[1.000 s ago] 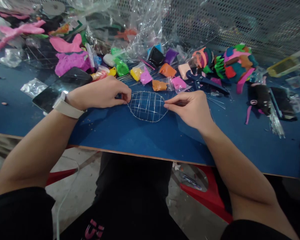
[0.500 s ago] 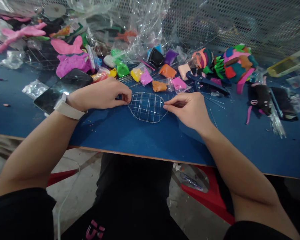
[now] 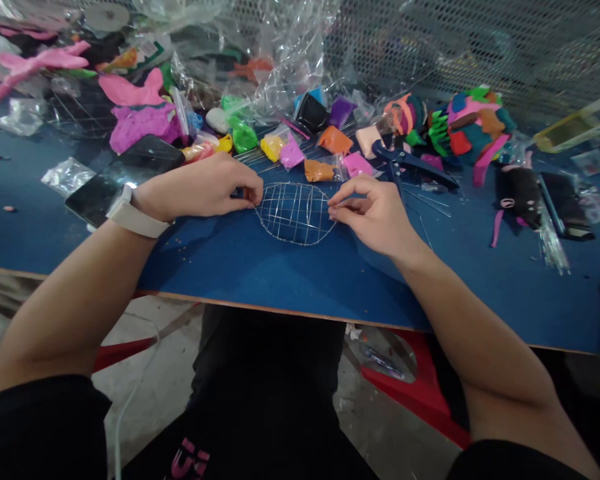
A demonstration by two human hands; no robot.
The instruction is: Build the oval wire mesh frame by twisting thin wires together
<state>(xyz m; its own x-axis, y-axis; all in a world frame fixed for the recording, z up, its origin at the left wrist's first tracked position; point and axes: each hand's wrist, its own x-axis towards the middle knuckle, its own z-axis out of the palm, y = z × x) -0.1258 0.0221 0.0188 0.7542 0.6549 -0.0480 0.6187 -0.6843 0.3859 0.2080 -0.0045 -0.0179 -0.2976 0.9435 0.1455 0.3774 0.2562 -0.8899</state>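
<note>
Since half a second ago, the right grip (image 3: 377, 215) has shifted slightly, its fingers bending more, while the left grip (image 3: 215, 185) has barely moved. Between them, the oval wire mesh (image 3: 295, 215) sits over the blue surface (image 3: 260, 277). At its nine o'clock, the left thumb and finger are pinched together on the rim; at three o'clock the right fingertips meet the edge, though whether they are clamped cannot be told. It should prove light and springy, easily bent; the outer rim looks a safer hold than the thin crossing wires.
</note>
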